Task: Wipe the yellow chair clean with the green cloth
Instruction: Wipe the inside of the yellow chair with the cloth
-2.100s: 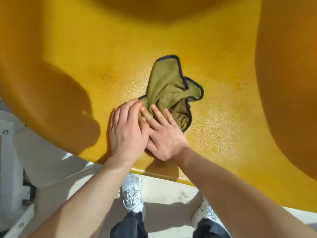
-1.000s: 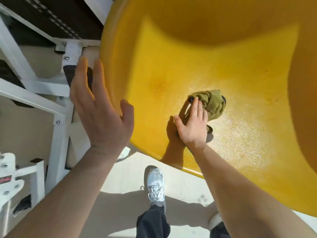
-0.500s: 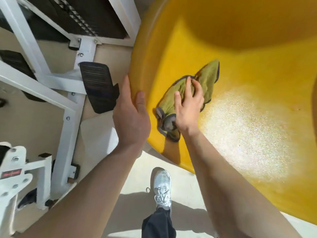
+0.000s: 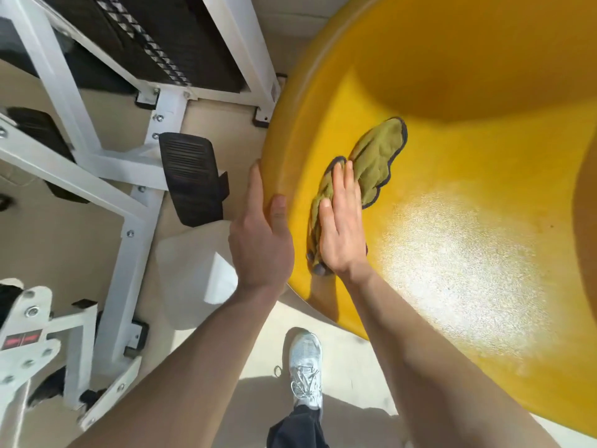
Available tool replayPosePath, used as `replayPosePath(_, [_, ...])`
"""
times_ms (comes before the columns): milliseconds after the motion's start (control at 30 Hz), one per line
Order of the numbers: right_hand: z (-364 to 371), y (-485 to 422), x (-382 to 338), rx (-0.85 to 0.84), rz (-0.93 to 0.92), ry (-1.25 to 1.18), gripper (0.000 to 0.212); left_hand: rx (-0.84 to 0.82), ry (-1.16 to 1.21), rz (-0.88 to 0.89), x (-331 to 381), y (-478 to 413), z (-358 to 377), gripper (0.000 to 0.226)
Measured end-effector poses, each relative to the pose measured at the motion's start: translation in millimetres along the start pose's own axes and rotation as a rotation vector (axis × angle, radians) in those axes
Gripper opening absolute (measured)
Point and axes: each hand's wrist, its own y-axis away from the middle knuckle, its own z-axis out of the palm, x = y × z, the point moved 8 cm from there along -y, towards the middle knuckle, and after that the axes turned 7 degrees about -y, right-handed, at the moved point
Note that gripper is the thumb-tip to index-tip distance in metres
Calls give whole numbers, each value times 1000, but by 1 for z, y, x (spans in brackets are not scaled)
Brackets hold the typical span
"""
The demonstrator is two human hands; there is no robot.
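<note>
Head view: my right hand [image 4: 342, 227] presses flat on the green cloth [image 4: 371, 163], grip released; my left hand [image 4: 261, 234] clasps the yellow chair [image 4: 484, 189] rim. Wiping looks midway.

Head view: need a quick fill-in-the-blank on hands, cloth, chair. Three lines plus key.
1. The right hand presses flat on the ____ cloth.
2. The left hand grips the chair at its ____.
3. The cloth's edge trim is ____ in colour.

Missing words: green; rim; dark
</note>
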Motion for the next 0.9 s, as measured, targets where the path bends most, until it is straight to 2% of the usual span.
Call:
replayPosePath(100, [-13,60,91,-27,343,219,60,-26,15,-3,1,1,0,57])
replayPosePath(167, [-20,71,109,10,482,237,66,-29,14,-19,0,1,1,57])
replayPosePath(267, [-22,43,85,242,703,-32,54,-42,5,-31,1,4,0,57])
replayPosePath(300, [-16,27,69,281,748,-159,56,-55,-5,-35,2,4,0,57])
replayPosePath(400, [-3,-22,10,282,642,-497,59,-71,-28,-45,1,3,-1,56])
replayPosePath(467, [-8,-53,-31,273,496,-615,58,-68,-30,-38,1,2,-2,54])
replayPosePath(567, [-22,-76,-64,331,421,-801,65,-71,-75,-31,1,2,-6,55])
replayPosePath(667, [-20,-64,-54,299,292,-504,62,-142,-160,51,0,-3,-9,58])
replayPosePath(700, [-14,-51,-34,271,305,-365,63,-174,-186,74,-1,-5,-10,60])
replayPosePath(800, [-3,15,46,243,629,-37,63,-219,-239,137,3,-10,-17,63])
replayPosePath(900, [-18,83,81,351,973,98,77,-97,-181,144,23,-16,-28,66])
